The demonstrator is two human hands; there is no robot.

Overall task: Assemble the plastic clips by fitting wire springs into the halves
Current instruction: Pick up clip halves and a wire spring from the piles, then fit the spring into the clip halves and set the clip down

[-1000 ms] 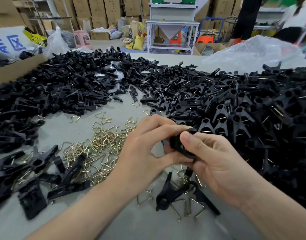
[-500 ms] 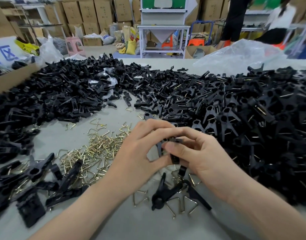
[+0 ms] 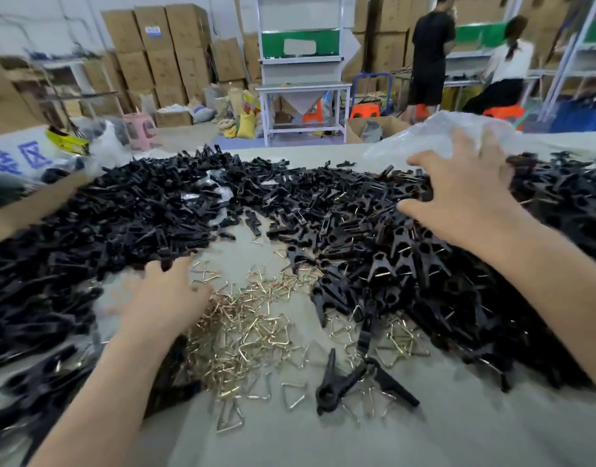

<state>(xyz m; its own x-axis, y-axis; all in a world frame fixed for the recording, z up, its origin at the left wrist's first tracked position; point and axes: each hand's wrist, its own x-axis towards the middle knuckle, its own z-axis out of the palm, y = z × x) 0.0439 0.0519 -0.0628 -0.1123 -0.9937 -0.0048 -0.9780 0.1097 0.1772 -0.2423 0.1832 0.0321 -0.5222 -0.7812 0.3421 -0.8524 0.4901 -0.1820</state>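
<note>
My right hand (image 3: 465, 193) hovers with spread, straight fingers over the big pile of assembled black clips (image 3: 424, 264) at the right; it holds nothing. My left hand (image 3: 165, 298) lies low over the left edge of the heap of brass wire springs (image 3: 253, 318), fingers reaching towards the pile of black clip halves (image 3: 121, 224); whether it touches a part is blurred. One black clip (image 3: 337, 382) lies on the grey table (image 3: 323, 439) close to me.
More black halves (image 3: 37, 382) lie at the near left. A clear plastic bag (image 3: 434, 136) sits at the far right edge. Behind the table are cardboard boxes (image 3: 162, 55), a white metal stand (image 3: 303, 96) and two people (image 3: 431, 52).
Both hands were together in the middle, gripping one black clip. Now they have parted: the right has moved up and right over the clip pile, the left down-left to the springs. The clip is gone from them.
</note>
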